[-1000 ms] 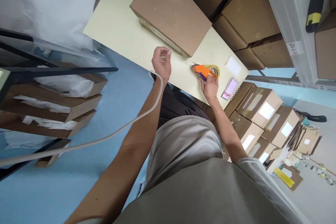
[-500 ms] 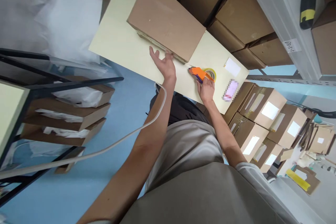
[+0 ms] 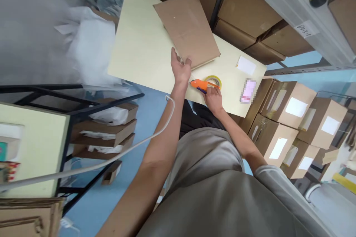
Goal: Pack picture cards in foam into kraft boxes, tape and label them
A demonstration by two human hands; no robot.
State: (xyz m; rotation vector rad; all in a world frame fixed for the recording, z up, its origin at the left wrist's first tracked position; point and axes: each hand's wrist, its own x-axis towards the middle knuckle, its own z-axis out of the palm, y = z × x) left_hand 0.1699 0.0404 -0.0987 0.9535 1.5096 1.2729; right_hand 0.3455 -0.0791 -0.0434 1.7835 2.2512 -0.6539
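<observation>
A brown cardboard box [image 3: 189, 31] lies on the pale yellow table, turned at an angle, with one corner towards me. My left hand [image 3: 180, 69] is at its near left edge, palm up and fingers apart, with the thumb against the box near the corner. In my right hand [image 3: 214, 100] is an orange tape dispenser [image 3: 199, 84] with a roll of yellow tape [image 3: 219, 80] on it. Its dark tip points left, towards my left wrist, and it is apart from the box. My fingers partly hide its handle.
On the table [image 3: 136, 44] lie a white paper [image 3: 246, 65] and a blurred-out pink item [image 3: 248, 90]. Cardboard boxes [image 3: 244, 11] line the shelf behind. Labelled cartons [image 3: 289, 100] are stacked at right. A pale cable [image 3: 139, 141] crosses over my left forearm. A black-framed rack [image 3: 111, 102] stands at left.
The box has turned clockwise on the table, its near corner now by my left hand. The tape dispenser in my right hand has moved left, nearer my left wrist. My view has shifted.
</observation>
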